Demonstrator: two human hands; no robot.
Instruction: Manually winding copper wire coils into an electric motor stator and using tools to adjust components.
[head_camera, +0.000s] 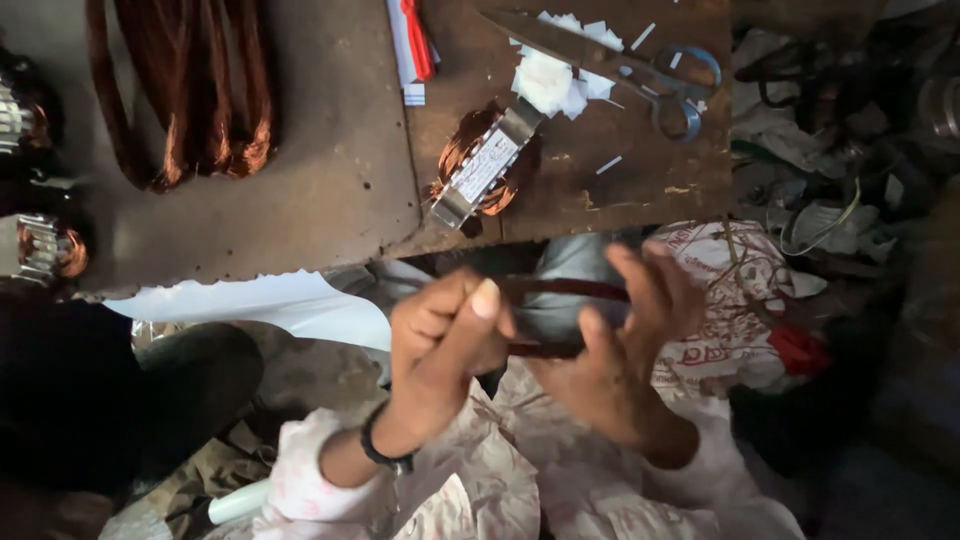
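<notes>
- I judge the winding work part done: finished copper wire hanks (180, 90) lie on the worn board (330, 200), and a wound coil on a metal former (485, 165) sits near its edge.
- In hand: a dark copper coil loop (560, 318), held over the lap below the board. My left hand (445, 345) pinches its left end; my right hand (625, 340) grasps the other.
- Former carries a pale rectangular label.
- Scissors (640, 75) rest by white paper scraps (555, 75).

Bare tabletop (330, 190) lies open at upper centre, between copper wire coils (185, 90) on the left and a wound stator (485, 170) and scissors (640, 75) on the right.
</notes>
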